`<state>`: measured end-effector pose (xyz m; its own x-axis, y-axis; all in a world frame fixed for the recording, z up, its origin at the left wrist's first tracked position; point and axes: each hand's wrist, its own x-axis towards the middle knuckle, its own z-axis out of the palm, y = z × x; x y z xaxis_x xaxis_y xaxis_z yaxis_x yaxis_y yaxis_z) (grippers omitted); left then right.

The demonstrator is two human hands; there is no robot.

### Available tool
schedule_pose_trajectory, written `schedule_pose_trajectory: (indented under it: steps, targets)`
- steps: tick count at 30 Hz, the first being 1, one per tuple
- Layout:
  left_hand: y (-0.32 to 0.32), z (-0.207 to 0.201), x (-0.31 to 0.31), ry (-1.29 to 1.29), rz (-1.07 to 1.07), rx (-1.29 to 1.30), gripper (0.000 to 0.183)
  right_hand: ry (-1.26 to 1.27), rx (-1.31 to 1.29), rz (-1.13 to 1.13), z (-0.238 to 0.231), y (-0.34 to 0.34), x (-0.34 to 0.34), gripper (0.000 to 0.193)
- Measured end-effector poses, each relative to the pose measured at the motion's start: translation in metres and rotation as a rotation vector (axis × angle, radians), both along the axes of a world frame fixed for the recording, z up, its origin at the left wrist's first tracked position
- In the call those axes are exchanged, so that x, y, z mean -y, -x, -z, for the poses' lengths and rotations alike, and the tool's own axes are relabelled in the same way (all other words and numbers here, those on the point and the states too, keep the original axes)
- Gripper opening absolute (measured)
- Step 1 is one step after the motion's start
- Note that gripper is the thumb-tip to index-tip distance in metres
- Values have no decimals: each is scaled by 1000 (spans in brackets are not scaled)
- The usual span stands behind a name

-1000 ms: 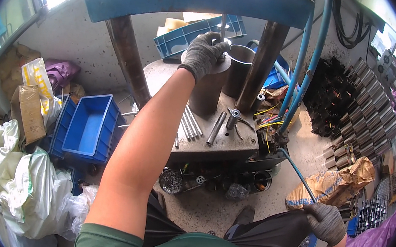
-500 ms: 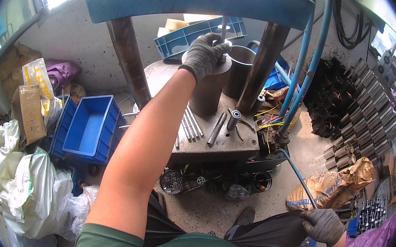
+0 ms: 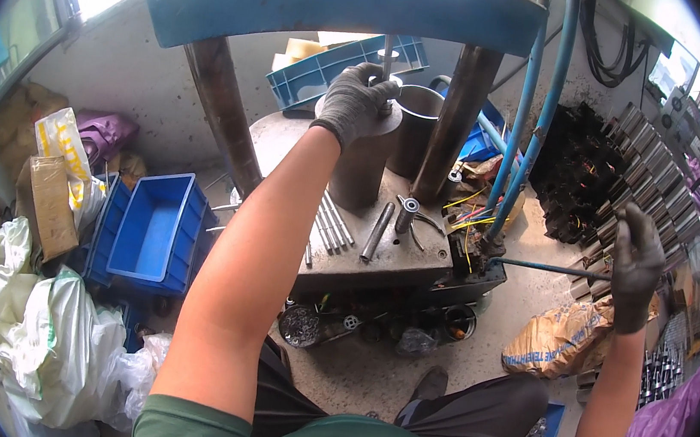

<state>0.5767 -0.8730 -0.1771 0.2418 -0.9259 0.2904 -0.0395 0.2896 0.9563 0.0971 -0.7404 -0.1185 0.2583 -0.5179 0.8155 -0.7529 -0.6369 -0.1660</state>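
Note:
My left hand (image 3: 356,103), in a grey knit glove, reaches to the top of a dark metal cylinder (image 3: 359,172) on the press table. Its fingers close round a small shiny metal part (image 3: 396,82), mostly hidden, at the foot of an upright rod (image 3: 388,55). My right hand (image 3: 638,264), also gloved, is raised at the right with its fingers up and apart. The end of a thin blue lever (image 3: 552,267) meets it near the palm; the lever stands about level. On the press table (image 3: 405,264) lie several thin rods (image 3: 334,225), a thicker rod (image 3: 378,232) and a short bearing-topped piece (image 3: 406,215).
A blue crossbar (image 3: 348,11) on dark columns (image 3: 458,119) spans above my left hand. Behind the cylinder stands an open metal tube (image 3: 417,127). Blue bins (image 3: 157,227) and white sacks (image 3: 52,331) are at left. Stacked metal sleeves (image 3: 660,189) and a brown sack (image 3: 557,337) sit at right.
My right hand has moved up from beside my knee and its fingers have opened. The blue lever has swung up from a downward slant to about level. My left hand stays at the cylinder top.

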Motion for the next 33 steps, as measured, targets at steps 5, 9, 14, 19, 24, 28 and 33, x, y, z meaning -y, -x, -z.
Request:
schedule_pose_trajectory:
  steps: [5, 9, 14, 19, 24, 28, 33]
  targets:
    - [7, 4, 2, 6, 73, -113, 44, 21, -8, 28, -19, -6, 57, 31]
    - [-3, 10, 11, 70, -72, 256, 48, -105, 110, 29, -21, -13, 72, 54]
    - [-5, 15, 8, 158, -214, 609, 48, -206, -104, 204, -33, -20, 51, 61]
    - [31, 27, -44, 388, 343, -601, 27, -151, -210, 152, -23, -5, 3, 56]
    - [72, 66, -165, 30, 679, -902, 25, -2, -545, 138, 17, -10, -89, 49]
    - [103, 99, -230, 284, 391, 27, 46, 93, -468, -90, 49, -34, -157, 47]
    - [120, 102, -255, 566, 430, 842, 71, -706, 684, -538, 160, -132, -185, 81]
